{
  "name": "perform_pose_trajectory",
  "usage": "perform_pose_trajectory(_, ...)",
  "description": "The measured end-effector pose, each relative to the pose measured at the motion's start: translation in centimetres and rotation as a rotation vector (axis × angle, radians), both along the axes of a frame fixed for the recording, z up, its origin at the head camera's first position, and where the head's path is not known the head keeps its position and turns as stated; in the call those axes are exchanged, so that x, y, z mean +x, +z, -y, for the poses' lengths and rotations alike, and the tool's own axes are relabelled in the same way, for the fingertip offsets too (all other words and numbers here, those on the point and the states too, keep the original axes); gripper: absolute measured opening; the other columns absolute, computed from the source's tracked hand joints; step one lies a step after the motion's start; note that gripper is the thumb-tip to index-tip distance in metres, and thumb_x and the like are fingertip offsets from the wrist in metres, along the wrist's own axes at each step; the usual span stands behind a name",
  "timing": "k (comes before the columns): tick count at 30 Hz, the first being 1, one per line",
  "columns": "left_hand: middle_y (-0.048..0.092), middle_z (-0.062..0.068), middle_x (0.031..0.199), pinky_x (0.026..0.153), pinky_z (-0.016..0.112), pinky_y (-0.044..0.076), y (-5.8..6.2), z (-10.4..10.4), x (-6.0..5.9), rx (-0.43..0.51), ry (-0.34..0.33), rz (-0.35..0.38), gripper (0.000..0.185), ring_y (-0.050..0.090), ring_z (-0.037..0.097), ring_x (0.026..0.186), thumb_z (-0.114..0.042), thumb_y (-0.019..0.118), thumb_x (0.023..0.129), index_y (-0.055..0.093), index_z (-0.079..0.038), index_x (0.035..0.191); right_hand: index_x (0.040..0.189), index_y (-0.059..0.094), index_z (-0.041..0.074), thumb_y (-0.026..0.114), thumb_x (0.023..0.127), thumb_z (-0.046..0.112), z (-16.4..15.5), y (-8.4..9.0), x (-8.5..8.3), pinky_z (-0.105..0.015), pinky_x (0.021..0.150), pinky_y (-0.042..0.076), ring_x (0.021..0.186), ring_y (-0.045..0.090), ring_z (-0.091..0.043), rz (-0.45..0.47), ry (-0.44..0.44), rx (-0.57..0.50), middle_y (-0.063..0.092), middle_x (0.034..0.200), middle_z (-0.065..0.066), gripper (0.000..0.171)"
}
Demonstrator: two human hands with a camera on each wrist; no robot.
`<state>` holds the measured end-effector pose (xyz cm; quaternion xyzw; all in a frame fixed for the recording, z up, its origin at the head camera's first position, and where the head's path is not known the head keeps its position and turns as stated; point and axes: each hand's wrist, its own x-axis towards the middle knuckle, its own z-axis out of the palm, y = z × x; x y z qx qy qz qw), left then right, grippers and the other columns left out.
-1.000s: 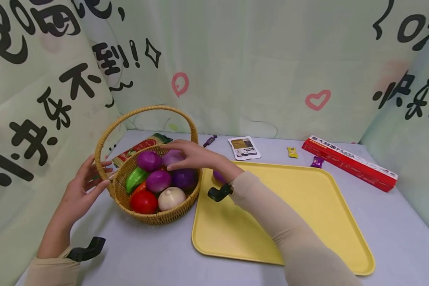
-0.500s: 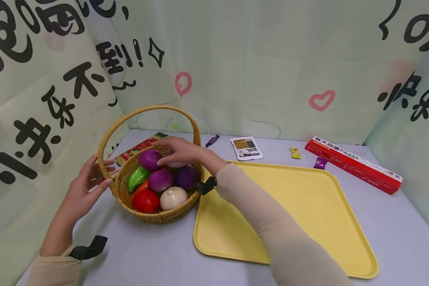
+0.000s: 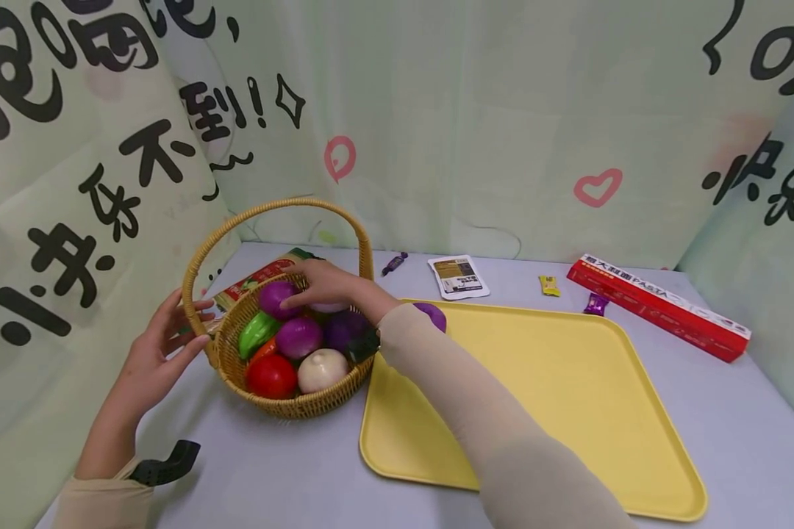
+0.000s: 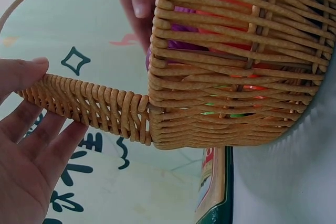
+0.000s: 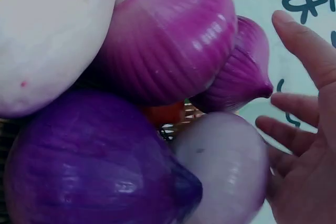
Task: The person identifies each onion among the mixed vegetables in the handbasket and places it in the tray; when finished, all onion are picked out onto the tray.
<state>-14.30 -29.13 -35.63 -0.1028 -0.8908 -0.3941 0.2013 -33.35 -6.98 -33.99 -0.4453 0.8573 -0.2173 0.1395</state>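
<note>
My left hand holds the arched handle of a wicker basket near its left base, thumb on one side and fingers on the other. Inside lie several purple onions, a white onion, a red tomato, a green pepper and an orange-red piece, partly hidden. My right hand reaches over the back of the basket, fingertips by the rear purple onion. In the right wrist view its fingers are spread beside a pale purple onion.
A yellow tray lies right of the basket, with a purple onion on it behind my right sleeve. Behind are a red-green packet, a white pouch, wrapped candies and a long red box.
My right hand has moved left and deeper over the basket's onions, its forearm crossing more of the tray's left side. The left hand keeps its place on the handle.
</note>
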Motion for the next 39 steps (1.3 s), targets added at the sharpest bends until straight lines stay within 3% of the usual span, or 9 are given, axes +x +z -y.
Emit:
perform_pose_trajectory(6,0.043,-0.035,0.124,0.084,-0.003,0.037,0.1,-0.1,0.0,-0.004,0.002,0.004,0.078,0.043,-0.020,0.109,-0.004,0.062,0.088,0.021,-0.028,0.149,0.143,0.042,0.015,0.062,0.084,0.052,0.3,-0.5,0.0,-0.035,0.115,0.030,0.134,0.041,-0.018,-0.018,-0.023,0.095,0.047,0.144,-0.003,0.072)
perform_pose_trajectory(13,0.044,-0.034,0.124,0.084,-0.003,0.037,0.1,-0.1,0.0,-0.001,-0.001,0.001,0.078,0.044,-0.019,0.110,-0.003,0.062,0.088,0.022,-0.028,0.149,0.145,0.037,0.023,0.060,0.085,0.053,0.5,-0.2,0.4,-0.047,0.120,0.011,0.137,0.038,-0.018,-0.042,-0.006,0.119,0.045,0.145,0.000,0.071)
perform_pose_trajectory(20,0.044,-0.033,0.124,0.084,-0.002,0.037,0.1,-0.1,0.0,-0.004,0.003,0.006,0.077,0.044,-0.019,0.110,-0.004,0.063,0.088,0.023,-0.028,0.149,0.145,0.037,0.025,0.059,0.089,0.044,1.0,0.2,1.1,-0.030,0.110,0.035,0.131,0.042,-0.012,-0.047,0.127,0.068,0.047,0.143,0.002,0.063)
perform_pose_trajectory(30,0.046,-0.031,0.125,0.084,-0.003,0.037,0.1,-0.1,0.1,0.000,0.001,0.004,0.077,0.045,-0.019,0.110,-0.004,0.062,0.088,0.022,-0.028,0.149,0.144,0.038,0.027,0.061,0.091,0.033,2.3,0.4,1.7,-0.032,0.110,0.035,0.134,0.038,-0.017,-0.152,0.223,0.122,0.044,0.145,-0.001,0.059)
perform_pose_trajectory(39,0.045,-0.034,0.124,0.084,-0.003,0.037,0.0,0.0,0.0,0.007,-0.003,-0.004,0.077,0.046,-0.018,0.109,-0.003,0.062,0.088,0.023,-0.027,0.149,0.145,0.036,0.030,0.063,0.090,0.028,3.1,0.0,1.8,-0.032,0.114,0.031,0.138,0.034,-0.017,-0.105,0.237,0.126,0.041,0.147,-0.001,0.062)
